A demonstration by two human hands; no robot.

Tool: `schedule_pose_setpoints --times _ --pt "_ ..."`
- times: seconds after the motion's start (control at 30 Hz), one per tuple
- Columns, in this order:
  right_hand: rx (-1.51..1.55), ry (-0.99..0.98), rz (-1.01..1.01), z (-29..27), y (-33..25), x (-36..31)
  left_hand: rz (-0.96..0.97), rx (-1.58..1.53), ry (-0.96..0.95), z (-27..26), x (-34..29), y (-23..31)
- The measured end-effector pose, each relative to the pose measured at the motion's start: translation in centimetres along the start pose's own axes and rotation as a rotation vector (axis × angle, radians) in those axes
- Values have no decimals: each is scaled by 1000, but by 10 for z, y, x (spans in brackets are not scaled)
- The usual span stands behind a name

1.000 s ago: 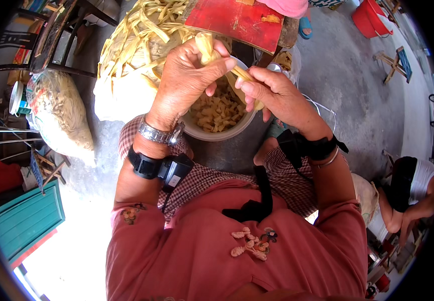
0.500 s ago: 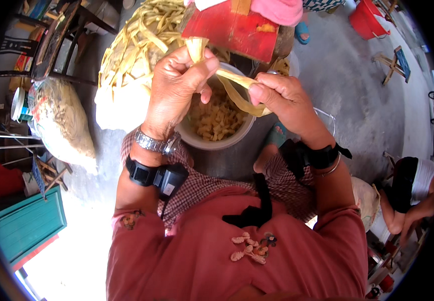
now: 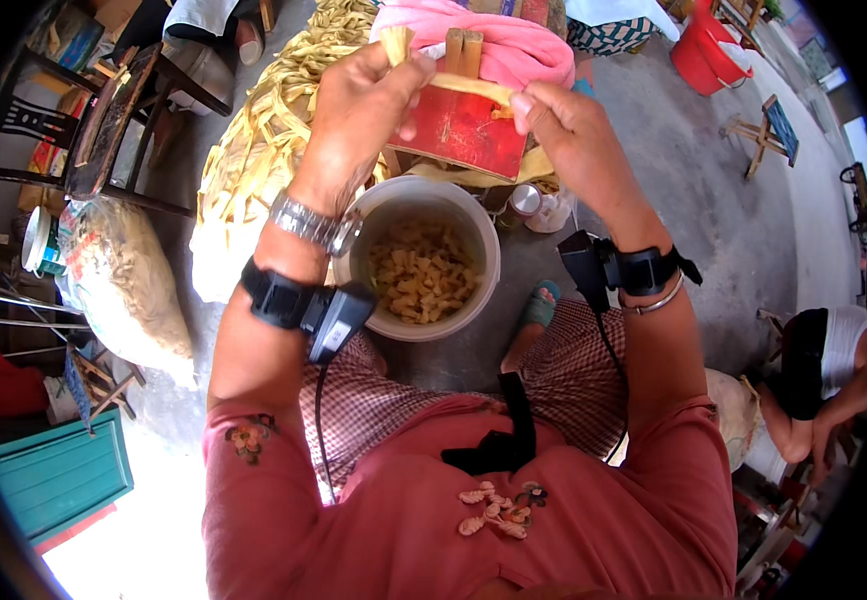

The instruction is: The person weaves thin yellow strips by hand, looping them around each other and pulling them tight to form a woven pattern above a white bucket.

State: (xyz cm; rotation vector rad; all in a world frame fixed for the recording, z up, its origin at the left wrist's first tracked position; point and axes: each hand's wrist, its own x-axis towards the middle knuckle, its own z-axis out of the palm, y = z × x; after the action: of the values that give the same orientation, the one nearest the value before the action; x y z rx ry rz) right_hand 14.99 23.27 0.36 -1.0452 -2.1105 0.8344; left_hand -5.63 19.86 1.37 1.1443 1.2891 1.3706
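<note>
A pale yellow, fibrous plant strip [image 3: 473, 88] is stretched between my two hands above a red board. My left hand [image 3: 358, 105] is closed round one end, and a folded, frayed tuft sticks up past the thumb. My right hand [image 3: 573, 130] pinches the other end between thumb and fingers. Below them stands a white bucket [image 3: 491, 245] holding many short, cut yellowish pieces [image 3: 423, 278]. The red board [image 3: 463, 135] lies just beyond the bucket, with a wooden block [image 3: 463, 52] upright on it.
A heap of long yellow strips [image 3: 253, 165] lies left of the board. A pink towel [image 3: 523, 45] covers the board's far part. A lidded jar [image 3: 525, 200] stands right of the bucket. Farther out are a full plastic sack [image 3: 128, 280], a red bucket [image 3: 703, 55] and another person [image 3: 803, 400].
Both hands have moved up and away from over the bucket, with the strip still between them. The loop hanging under the strip no longer shows. The whole view has shifted, revealing more of the bucket.
</note>
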Motion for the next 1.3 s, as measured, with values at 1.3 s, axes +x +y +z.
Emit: schedule_pose_setpoints --times 1.3 --pt "605 -72 181 93 -14 -73 -39 224 -348 -13 -113 -41"
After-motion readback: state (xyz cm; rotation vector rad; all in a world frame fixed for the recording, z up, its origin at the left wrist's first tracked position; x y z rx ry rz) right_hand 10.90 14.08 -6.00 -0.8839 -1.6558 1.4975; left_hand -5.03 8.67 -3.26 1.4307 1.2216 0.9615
